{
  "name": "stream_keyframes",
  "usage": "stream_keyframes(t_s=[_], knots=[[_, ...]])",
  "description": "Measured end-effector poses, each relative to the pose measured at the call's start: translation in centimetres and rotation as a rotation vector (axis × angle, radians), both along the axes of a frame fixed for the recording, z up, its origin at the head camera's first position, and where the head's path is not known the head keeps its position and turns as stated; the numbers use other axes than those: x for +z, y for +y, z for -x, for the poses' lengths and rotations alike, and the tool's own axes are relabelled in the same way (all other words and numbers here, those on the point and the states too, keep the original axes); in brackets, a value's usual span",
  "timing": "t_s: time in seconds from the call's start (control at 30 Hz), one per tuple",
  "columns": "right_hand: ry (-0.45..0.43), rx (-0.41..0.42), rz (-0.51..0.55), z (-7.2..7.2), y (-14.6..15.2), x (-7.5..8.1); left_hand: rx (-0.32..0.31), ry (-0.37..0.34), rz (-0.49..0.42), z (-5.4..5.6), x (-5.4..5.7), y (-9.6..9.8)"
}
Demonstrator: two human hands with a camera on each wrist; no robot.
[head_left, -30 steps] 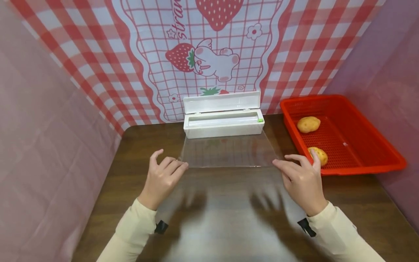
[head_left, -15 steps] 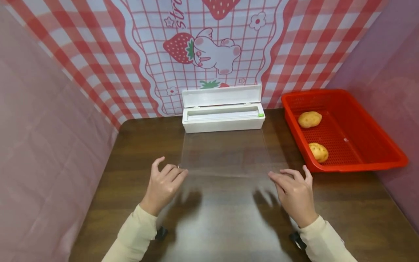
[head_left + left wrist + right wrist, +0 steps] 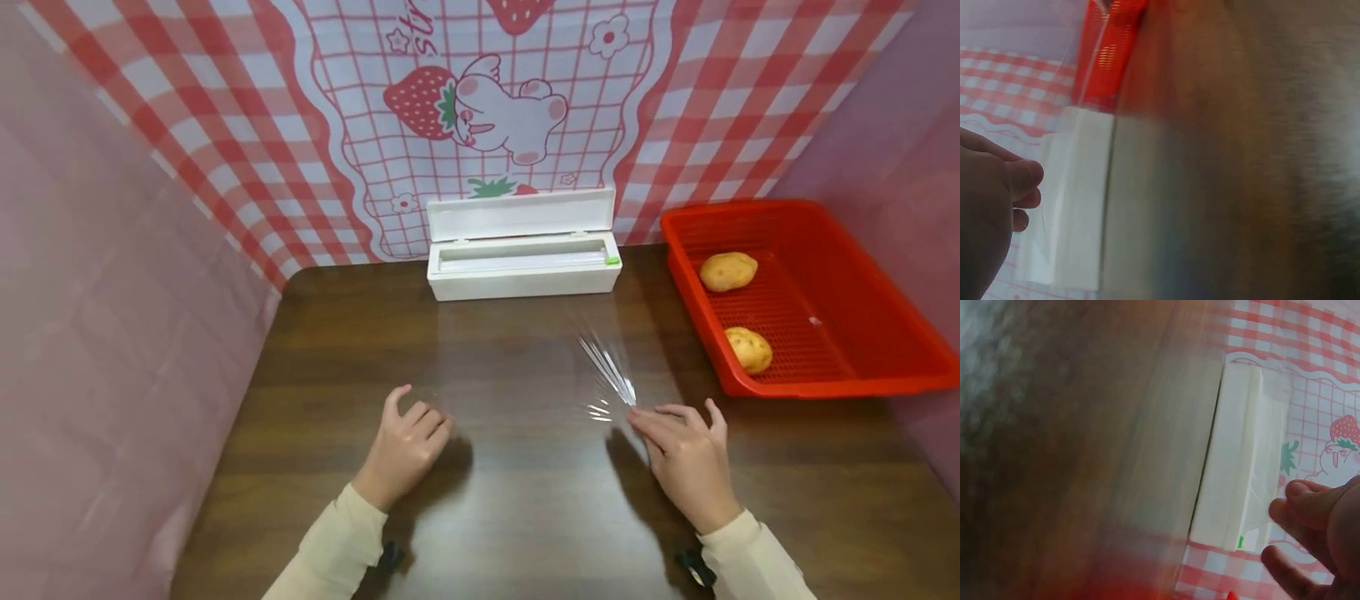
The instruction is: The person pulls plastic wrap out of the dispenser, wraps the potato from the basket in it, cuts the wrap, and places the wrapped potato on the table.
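A sheet of clear cling film [image 3: 611, 371] runs from an open white dispenser box [image 3: 525, 285] towards my hands, low over the table. My left hand [image 3: 405, 446] pinches its left front corner between thumb and fingertips. At the opposite corner my right hand [image 3: 690, 467] pinches the film, and shiny creases fan out from those fingertips. Most of the sheet is nearly invisible against the wood. In the right wrist view the right hand [image 3: 1316, 528] shows thumb and forefinger together, other fingers spread. The left wrist view shows the left hand [image 3: 997, 181] with its fingertips together.
A red plastic basket [image 3: 862, 388] stands at the right, holding two potatoes, one farther back [image 3: 727, 272] and one nearer [image 3: 748, 349]. A bright green piece [image 3: 612, 261] sits at the box's right end. Behind the brown table [image 3: 337, 333] hangs a checked strawberry cloth [image 3: 247, 108].
Both hands have come back towards me, drawing the film farther from the box. Its front edge, taut and straight a second ago, now shows creases by the right hand. The view has shifted slightly.
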State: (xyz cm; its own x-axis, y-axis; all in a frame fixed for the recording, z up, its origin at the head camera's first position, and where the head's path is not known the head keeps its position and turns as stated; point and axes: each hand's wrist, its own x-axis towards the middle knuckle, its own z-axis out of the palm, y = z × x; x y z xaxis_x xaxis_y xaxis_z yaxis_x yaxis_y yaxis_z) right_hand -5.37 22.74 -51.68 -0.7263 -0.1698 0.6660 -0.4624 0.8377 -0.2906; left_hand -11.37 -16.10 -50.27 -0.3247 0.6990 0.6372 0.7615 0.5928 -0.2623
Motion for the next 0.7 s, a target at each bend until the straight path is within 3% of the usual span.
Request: stream_keyframes(t_s=[0.3,0.53,0.7], knots=[[-0.181,0.086,-0.252,2.3,0.4,-0.8,0.088,-0.099,0.159,0.4,-3.4,0.5],[-0.343,0.07,-0.355,3.1,0.8,-0.9,0.107,-0.154,0.214,1.0,-3.7,1.4],[-0.283,0.094,-0.43,3.1,0.4,-1.2,0.149,-0.19,0.233,0.2,-3.7,1.6]])
